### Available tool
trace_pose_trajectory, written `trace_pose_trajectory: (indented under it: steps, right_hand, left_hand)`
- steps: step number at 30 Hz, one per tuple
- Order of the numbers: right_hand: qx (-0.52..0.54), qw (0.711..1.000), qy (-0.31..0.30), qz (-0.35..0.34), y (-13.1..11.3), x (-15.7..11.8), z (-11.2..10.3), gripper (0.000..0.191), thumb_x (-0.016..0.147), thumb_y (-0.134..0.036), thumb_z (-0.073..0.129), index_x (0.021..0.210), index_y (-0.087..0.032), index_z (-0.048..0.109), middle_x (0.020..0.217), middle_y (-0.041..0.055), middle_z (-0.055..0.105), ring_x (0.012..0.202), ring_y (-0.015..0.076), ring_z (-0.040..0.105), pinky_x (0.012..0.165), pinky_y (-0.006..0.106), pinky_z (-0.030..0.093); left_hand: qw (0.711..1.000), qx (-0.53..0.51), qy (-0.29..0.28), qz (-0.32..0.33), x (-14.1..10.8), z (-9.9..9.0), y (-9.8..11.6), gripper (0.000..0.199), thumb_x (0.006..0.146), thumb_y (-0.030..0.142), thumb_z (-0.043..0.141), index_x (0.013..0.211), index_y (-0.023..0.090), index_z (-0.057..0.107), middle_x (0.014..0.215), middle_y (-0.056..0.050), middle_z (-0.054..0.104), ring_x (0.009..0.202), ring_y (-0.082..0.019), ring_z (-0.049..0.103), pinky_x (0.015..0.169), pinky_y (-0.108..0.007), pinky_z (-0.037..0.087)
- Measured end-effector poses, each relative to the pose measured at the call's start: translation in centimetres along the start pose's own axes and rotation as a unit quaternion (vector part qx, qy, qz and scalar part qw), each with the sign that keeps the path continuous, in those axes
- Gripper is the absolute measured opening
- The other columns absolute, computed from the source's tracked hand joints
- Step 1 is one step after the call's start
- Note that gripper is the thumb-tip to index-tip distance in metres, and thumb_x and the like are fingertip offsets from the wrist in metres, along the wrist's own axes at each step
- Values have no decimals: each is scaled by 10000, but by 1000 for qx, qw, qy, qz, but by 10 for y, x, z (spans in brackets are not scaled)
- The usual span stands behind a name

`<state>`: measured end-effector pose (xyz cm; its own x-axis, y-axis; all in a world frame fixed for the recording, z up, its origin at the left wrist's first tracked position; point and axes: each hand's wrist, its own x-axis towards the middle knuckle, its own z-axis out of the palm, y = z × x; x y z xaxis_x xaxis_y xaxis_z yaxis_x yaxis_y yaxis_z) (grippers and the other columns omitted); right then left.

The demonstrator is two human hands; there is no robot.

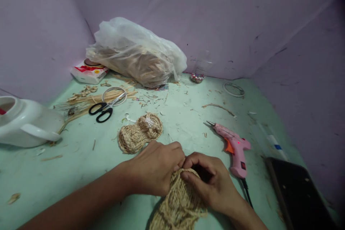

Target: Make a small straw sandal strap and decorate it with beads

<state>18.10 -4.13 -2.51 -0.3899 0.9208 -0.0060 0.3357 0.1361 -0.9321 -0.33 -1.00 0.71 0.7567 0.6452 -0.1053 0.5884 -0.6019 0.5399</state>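
Note:
A tan woven fibre piece [180,201] with loose strands lies at the bottom centre, its upper end between my two hands. My left hand [159,165] is closed on its upper left edge, with the fingertips partly hidden. The thumb and fingers of my right hand [210,179] pinch the top right edge. Just beyond my left hand rests another woven piece [140,133], shaped like a small sole, with a cluster of white beads on it. A pink glue gun [234,147] with a lit red light lies to the right of my right hand.
Black-handled scissors [105,109] lie on dry straw [81,106] at left, near a white plastic jug [29,122]. A plastic bag [140,55] and a cup of beads [197,78] stand by the wall. A dark phone-like object [299,194] is at lower right.

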Motion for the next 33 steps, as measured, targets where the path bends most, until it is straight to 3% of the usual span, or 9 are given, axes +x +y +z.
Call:
trace_pose_trajectory:
  steps: [6, 11, 16, 19, 22, 24, 28, 31, 33]
  right_hand:
    - [42, 998, -44, 24, -4, 1, -2, 71, 765, -222, 597, 736, -158, 611, 694, 31, 627, 656, 151, 550, 600, 261, 424]
    - [50, 993, -101, 44, -4, -2, 2, 28, 726, -140, 604, 721, -157, 625, 600, -20, 564, 547, 103, 458, 504, 223, 360]
    - [72, 991, -78, 76, -4, 2, 0, 83, 779, -200, 593, 785, -149, 658, 657, 6, 622, 575, 110, 521, 521, 219, 401]
    - [33, 997, -66, 30, -3, 5, -4, 153, 825, -177, 543, 885, -164, 683, 809, 45, 692, 726, 146, 613, 661, 261, 468]
    - [-20, 999, -45, -17, -3, 5, -9, 204, 846, -142, 499, 955, -189, 665, 914, 52, 693, 835, 163, 628, 761, 305, 482]
    - [-66, 997, 15, -40, -6, 2, -15, 200, 856, -152, 487, 967, -198, 646, 942, 57, 682, 876, 177, 619, 791, 337, 482]
    - [-143, 973, 137, -115, -24, -19, -24, 153, 833, -258, 575, 978, -211, 589, 949, 58, 655, 875, 190, 601, 745, 336, 498]
    - [-254, 945, 88, -186, -37, -39, -16, 387, 735, -364, 691, 1051, -190, 553, 1080, 108, 602, 965, 241, 559, 801, 390, 486]
    - [-335, 915, 60, -219, -40, -47, -5, 384, 748, -291, 666, 1089, -164, 544, 1151, 147, 552, 1052, 286, 502, 920, 499, 403]
  left_hand:
    - [995, -75, 34, -58, -1, 11, 1, 110, 713, 121, 486, 761, 209, 440, 782, 9, 532, 632, -134, 505, 566, -249, 346]
    - [983, -76, 86, -143, 5, 12, 2, 95, 736, 108, 438, 728, 202, 450, 739, -3, 540, 640, -145, 507, 574, -255, 358]
    - [966, -42, 95, -239, 4, 8, -2, 172, 711, 80, 432, 777, 185, 551, 767, -45, 616, 716, -201, 568, 638, -311, 408]
    - [959, -70, 164, -219, 0, 5, -2, 370, 658, 25, 411, 952, 160, 588, 948, -75, 651, 870, -214, 590, 774, -335, 433]
    - [954, -145, 176, -193, -1, 2, -1, 372, 644, 33, 380, 897, 169, 616, 885, -37, 668, 834, -184, 598, 761, -298, 448]
    - [945, -162, 185, -214, -2, 0, 0, 330, 646, 59, 376, 837, 176, 618, 804, -17, 656, 759, -173, 586, 690, -282, 448]
    - [927, -115, 269, -234, -11, 1, 1, 270, 652, 85, 386, 800, 178, 593, 682, 7, 581, 612, -141, 513, 577, -256, 397]
    - [933, -141, 256, -212, -22, 9, 5, 193, 655, 100, 401, 709, 181, 568, 571, 38, 494, 480, -105, 424, 479, -228, 334]
    - [937, -187, 218, -198, -28, 19, 8, 163, 653, 109, 422, 707, 180, 559, 545, 52, 460, 440, -89, 392, 440, -213, 309]
